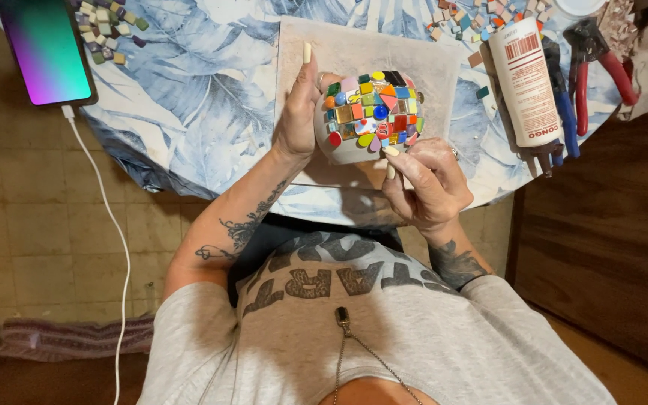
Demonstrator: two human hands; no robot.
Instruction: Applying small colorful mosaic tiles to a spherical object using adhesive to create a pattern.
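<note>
A white pot point(345, 148) covered with several small coloured mosaic tiles is held above the table's near edge. My left hand point(299, 112) grips its left side, fingers wrapped around it. My right hand point(423, 182) is at the pot's lower right, with thumb and forefinger pinched at a tile near the bottom rim. Whether a loose tile sits between those fingertips I cannot tell.
A round table point(196, 97) has a blue leaf-print cloth and a pale work mat point(429, 67). A white glue bottle point(525, 82), red and blue pliers point(590, 64), loose tile heaps point(110, 26) point(474, 19) and a lit phone point(45, 49) with a white cable lie on it. A dark wooden cabinet point(609, 247) stands to the right.
</note>
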